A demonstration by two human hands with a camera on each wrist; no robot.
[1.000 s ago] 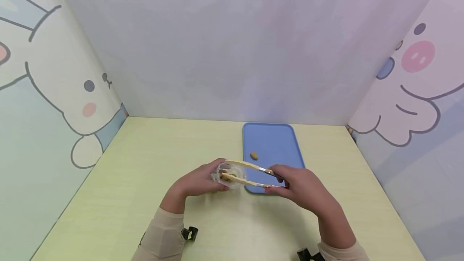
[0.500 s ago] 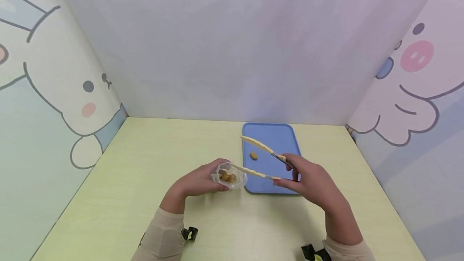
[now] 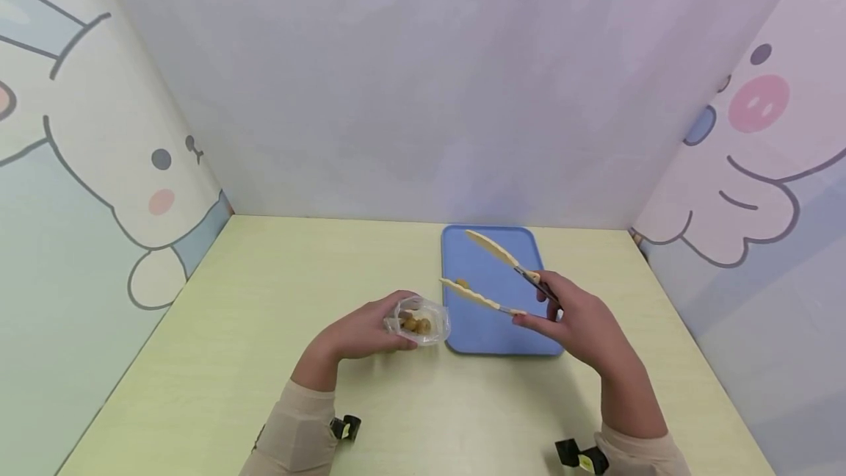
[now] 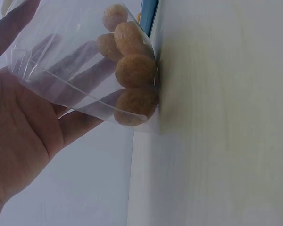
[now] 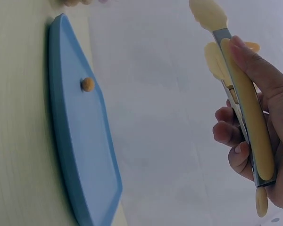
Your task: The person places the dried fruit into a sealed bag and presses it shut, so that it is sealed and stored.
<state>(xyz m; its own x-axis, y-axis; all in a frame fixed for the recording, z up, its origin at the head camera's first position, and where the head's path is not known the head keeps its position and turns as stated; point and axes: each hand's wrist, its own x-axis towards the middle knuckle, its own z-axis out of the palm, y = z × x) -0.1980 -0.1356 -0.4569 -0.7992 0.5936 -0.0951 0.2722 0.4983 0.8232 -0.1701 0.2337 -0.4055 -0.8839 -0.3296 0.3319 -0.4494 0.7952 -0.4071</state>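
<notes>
My left hand holds a clear plastic bag a little above the table, its mouth facing right. Several brown, rounded pieces rest in the bottom of it; their exact kind is unclear. In my right hand is a pair of yellow-tipped tongs, thumb on one arm and fingers on the other. The tongs' arms are spread, with nothing between the tips, over the blue tray. One more brown piece lies on that tray, partly hidden by the lower tong arm in the head view.
The pale yellow table stretches to both sides of the tray. A plain wall closes the back, and walls printed with cartoon animals stand left and right.
My right hand has drawn the tongs out of the bag and moved right, over the tray. Their arms have spread wider. The left hand and bag have stayed put.
</notes>
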